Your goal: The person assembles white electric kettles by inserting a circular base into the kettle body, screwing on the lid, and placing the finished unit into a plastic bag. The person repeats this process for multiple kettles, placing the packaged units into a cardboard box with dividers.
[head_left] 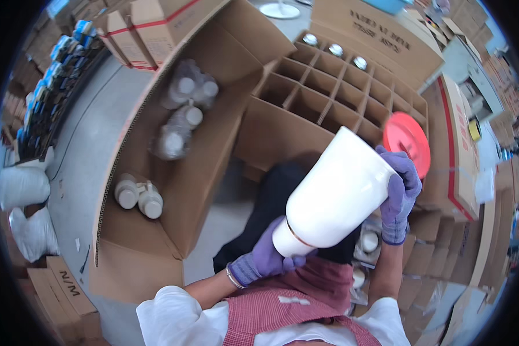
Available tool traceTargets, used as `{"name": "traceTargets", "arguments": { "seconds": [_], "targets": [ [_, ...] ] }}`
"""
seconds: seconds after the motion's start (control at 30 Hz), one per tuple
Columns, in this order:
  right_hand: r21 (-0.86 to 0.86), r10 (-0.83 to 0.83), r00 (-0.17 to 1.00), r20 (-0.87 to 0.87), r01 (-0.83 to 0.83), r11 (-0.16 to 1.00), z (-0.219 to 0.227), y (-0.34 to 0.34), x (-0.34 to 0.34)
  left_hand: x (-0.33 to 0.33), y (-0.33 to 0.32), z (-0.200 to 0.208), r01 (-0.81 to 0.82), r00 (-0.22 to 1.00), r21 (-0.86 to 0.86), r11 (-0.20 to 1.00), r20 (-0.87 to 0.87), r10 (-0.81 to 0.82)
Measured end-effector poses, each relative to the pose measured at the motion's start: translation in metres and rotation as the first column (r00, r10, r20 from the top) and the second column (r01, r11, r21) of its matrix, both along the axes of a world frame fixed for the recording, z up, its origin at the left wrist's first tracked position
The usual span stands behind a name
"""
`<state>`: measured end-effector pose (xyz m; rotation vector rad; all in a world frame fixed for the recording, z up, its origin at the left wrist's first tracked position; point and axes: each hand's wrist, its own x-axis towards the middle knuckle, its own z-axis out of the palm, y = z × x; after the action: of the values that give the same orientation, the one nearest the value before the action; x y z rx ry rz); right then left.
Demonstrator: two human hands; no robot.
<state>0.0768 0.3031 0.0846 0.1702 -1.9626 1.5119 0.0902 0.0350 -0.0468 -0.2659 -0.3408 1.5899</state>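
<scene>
Across my lap I hold a large, glossy white vase-shaped vessel [334, 193], tilted, with a thin gold-brown ring near its narrow end. My left hand [268, 254], in a purple glove, wraps round that narrow end. At the wide end, my gloved right hand [401, 187] grips the edge, its thumb and part of its fingers showing. Just beyond the right hand is a round red plastic lid-like piece [407, 143], partly covered by that hand. What the vessel holds, if anything, cannot be seen.
Ahead stands a carton with cardboard dividers [323, 104], several silver-topped items [335, 50] in its far cells. To the left, a long open carton [138, 248] holds white-capped bottles [150, 202], some in clear wrap. A red-striped carton [452, 150] stands at right.
</scene>
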Motion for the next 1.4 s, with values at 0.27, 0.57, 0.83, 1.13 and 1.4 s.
{"name": "traceTargets", "arguments": {
  "seconds": [0.27,0.57,0.83,1.13,1.4],
  "targets": [
    [-0.207,-0.301,0.943,-0.139,0.27,0.94,-0.033,0.032,0.059,0.056,0.013,-0.006,0.182,0.973,0.054,0.982,0.136,-0.188],
    [0.045,-0.648,0.759,-0.065,0.65,0.758,-0.037,0.046,0.065,0.019,0.049,0.033,-0.838,0.039,-0.125,0.531,-0.984,-0.171],
    [-0.259,-0.235,0.941,-0.244,0.17,0.951,-0.045,0.059,0.071,-0.102,0.033,0.04,-0.649,0.286,-0.152,0.746,-0.957,0.054],
    [0.185,0.271,0.96,0.066,-0.279,0.942,-0.102,-0.012,0.092,-0.205,0.345,0.019,-0.702,-0.399,0.093,0.707,-0.873,-0.282],
    [0.241,0.127,0.99,0.062,-0.139,0.961,-0.068,-0.018,0.121,-0.109,0.116,0.03,-0.393,-0.012,-0.047,0.918,-0.998,-0.057]
  ]
}}
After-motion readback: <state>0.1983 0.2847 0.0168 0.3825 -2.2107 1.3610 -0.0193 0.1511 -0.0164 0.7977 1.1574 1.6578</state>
